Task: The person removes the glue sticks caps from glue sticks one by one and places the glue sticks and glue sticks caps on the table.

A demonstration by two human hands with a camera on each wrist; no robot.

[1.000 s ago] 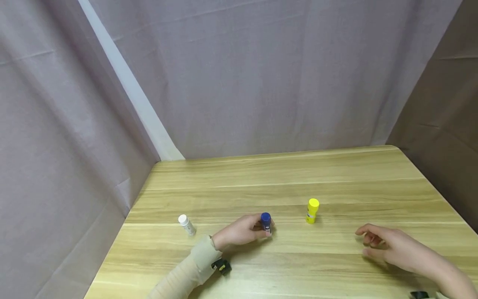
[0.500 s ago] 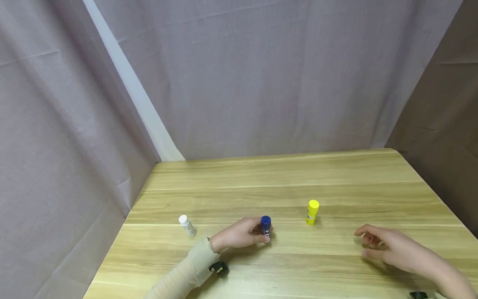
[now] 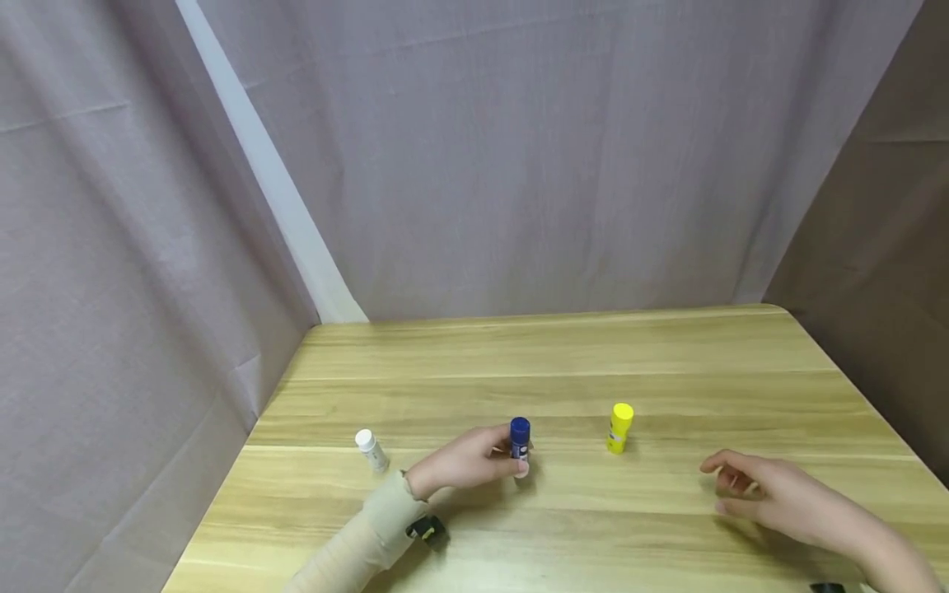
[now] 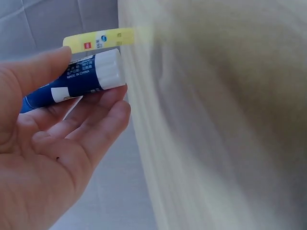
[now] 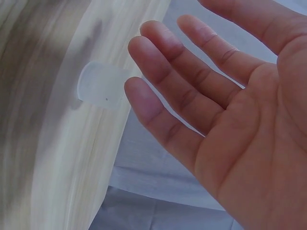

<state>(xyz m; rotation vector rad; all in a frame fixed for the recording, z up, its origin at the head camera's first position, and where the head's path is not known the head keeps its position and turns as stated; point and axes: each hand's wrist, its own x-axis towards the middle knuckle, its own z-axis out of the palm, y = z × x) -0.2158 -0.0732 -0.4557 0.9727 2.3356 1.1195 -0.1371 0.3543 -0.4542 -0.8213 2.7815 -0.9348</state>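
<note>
My left hand pinches a blue glue stick between thumb and fingers, cap end up. In the left wrist view the white base of the glue stick shows close over the table, with printed text on its blue side. A yellow glue stick stands upright to the right of it. Left of my left hand stands a small white capped tube. My right hand is at the right, fingers relaxed and slightly bent, holding nothing. In the right wrist view its palm shows bare.
The wooden table spreads under both hands, its far edge meeting a grey curtain. Darker cloth hangs along the right side. A pale, blurred block shape shows over the table in the right wrist view.
My left hand has shifted slightly left with the blue glue stick, and more of the stick's white base shows. The head view has tilted up a little. My right hand stays nearly still.
</note>
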